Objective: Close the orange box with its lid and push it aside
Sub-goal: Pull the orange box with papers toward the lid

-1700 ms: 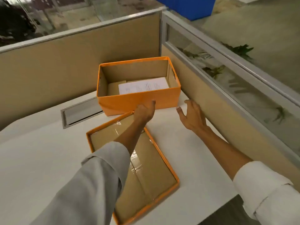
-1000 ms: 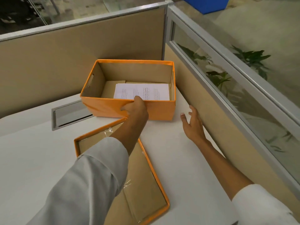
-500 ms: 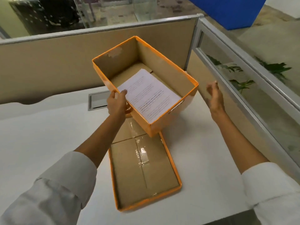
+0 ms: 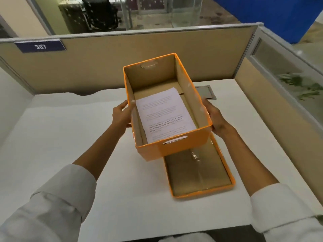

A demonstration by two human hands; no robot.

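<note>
The orange box (image 4: 176, 147) is lifted off the white desk, open side up, with its long axis pointing away from me. A printed white sheet (image 4: 164, 114) lies inside on the brown cardboard floor. My left hand (image 4: 121, 115) grips the box's left wall, thumb over the rim. My right hand (image 4: 214, 117) presses against its right wall. The orange lid (image 4: 197, 173) lies upside down on the desk, brown inside facing up, partly under the box's near end.
Beige partition walls (image 4: 122, 60) close off the desk at the back and right. A grey cable hatch (image 4: 206, 92) sits in the white desk (image 4: 70, 145) behind the box. A blue number plate (image 4: 41, 46) hangs on the back partition.
The box has turned lengthwise and come toward me, held above the lid. My right hand, free before, now holds the box's right side; my left hand has shifted to the left wall.
</note>
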